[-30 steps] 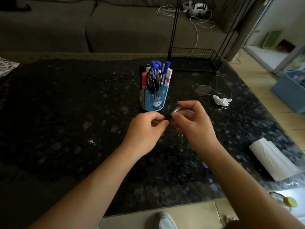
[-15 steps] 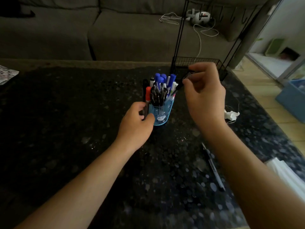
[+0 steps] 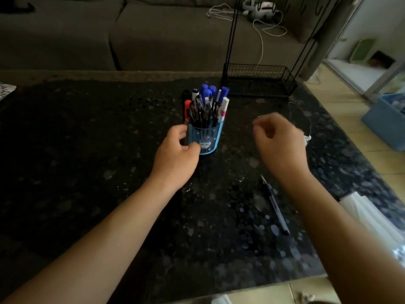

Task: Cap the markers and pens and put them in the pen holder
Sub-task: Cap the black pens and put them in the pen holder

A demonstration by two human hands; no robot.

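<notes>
Pen (image 3: 275, 205) lies below right hand (image 3: 278, 141) (blurred, seemingly empty).

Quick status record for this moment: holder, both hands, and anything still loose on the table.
pen holder: blue, upright on the dark table, packed with pens and markers
left hand: gripping the holder's left side
right hand: to the right of the holder, fingers curled, apparently empty, blurred
loose pen: lying on the table beside the right forearm, tip looks uncapped
</notes>
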